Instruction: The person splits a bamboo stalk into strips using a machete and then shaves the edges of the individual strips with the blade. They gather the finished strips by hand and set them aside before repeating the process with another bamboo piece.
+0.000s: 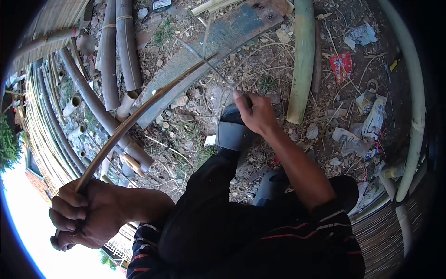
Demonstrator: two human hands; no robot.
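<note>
My left hand (95, 211) is closed round the near end of a long, thin bamboo strip (148, 102), at the lower left. The strip slants up across the middle, its far end over a worn, blue-grey wooden plank (237, 30). My right hand (256, 113) is closed on the near end of a narrow, knife-like tool (214, 71); its handle is mostly hidden in the fingers. Near the strip's far end, the tool crosses it over the plank. My sandalled foot (232, 136) shows just below the right hand.
Dark bamboo poles (126, 44) lie at the upper left, and a green bamboo pole (301, 60) stretches right of the plank. Wood chips and litter cover the ground, including a red wrapper (341, 66). Another long pole (416, 107) curves along the right edge.
</note>
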